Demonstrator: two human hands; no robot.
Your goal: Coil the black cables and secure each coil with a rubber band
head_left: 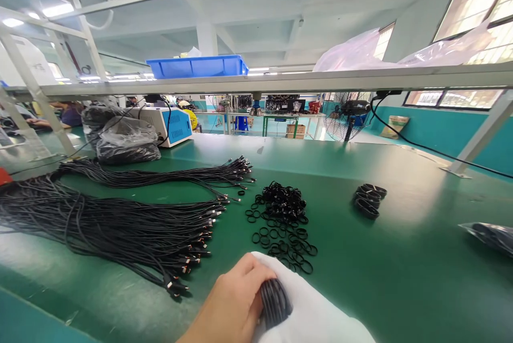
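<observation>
At the bottom centre, my left hand is closed round a coiled black cable, its loops bunched side by side. Against the coil lies a smooth white covering, coming in from the lower right where my right arm is; any fingers of my right hand are hidden by it. Just beyond both is a pile of small black rings, with loose ones spread towards me. To the left, long black cables lie in a thick bundle, plug ends facing the rings. Behind them stretches a thinner cable bundle.
A few coiled cables sit to the right on the green table. Plastic-wrapped goods lie at the right edge. A bagged bundle and a blue-and-white machine stand back left. Overhead, a shelf carries a blue bin.
</observation>
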